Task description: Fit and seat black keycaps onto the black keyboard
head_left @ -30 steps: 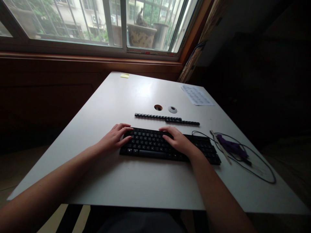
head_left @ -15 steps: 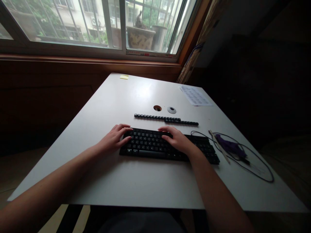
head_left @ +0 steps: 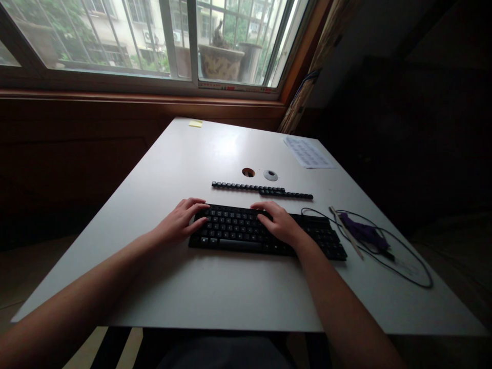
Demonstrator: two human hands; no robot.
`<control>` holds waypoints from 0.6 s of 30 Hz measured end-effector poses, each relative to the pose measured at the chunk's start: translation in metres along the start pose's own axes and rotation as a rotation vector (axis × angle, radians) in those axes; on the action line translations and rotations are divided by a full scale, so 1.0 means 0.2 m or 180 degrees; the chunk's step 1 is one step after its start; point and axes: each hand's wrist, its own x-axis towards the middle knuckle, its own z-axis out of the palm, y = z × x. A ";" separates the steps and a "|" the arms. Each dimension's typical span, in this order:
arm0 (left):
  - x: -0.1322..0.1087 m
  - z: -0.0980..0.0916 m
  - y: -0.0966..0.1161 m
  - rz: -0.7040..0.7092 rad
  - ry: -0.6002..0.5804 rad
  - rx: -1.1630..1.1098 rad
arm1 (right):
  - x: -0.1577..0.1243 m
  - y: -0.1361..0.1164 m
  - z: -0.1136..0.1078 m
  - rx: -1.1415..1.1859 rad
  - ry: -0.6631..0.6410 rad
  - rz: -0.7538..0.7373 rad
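Note:
A black computer keyboard (head_left: 234, 225) lies flat on the white desk in front of me. At its left end is my left hand (head_left: 184, 220), with thumb and forefinger apart over the keys and the upper corner. My right hand (head_left: 279, 223) rests across the right-middle part, its thumb over the keys and its fingers stretched toward the back edge. That hand covers some of the keys. Behind the keyboard runs a long row of black keycaps (head_left: 242, 187), with a second, shorter row (head_left: 295, 195) overlapping its right end.
Right of the keyboard lie a thin pale stick (head_left: 348, 234), a purple cloth (head_left: 363, 231) and a looped black cable (head_left: 417, 264). Toward the back are a cable hole (head_left: 248, 172), its round cover (head_left: 271, 176), printed sheets (head_left: 309, 152) and a yellow sticky note (head_left: 196, 123).
The view has shifted very slightly. Both hands stay in nearly the same places on the keyboard, and nothing on the desk has visibly moved.

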 end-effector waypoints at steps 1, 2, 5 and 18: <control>0.00 0.00 0.00 0.0001 -0.0002 -0.0009 | 0.00 0.00 0.00 0.0019 0.0028 0.0002; 0.00 0.00 0.01 -0.0001 -0.0001 -0.0026 | 0.00 0.00 0.00 0.0031 0.0049 -0.0002; 0.00 -0.01 0.01 -0.0011 0.0015 -0.0074 | 0.00 0.00 0.01 0.0015 0.0073 -0.0048; 0.00 -0.01 0.01 -0.0011 0.0006 -0.0033 | 0.00 0.02 0.02 0.0074 0.0120 -0.0078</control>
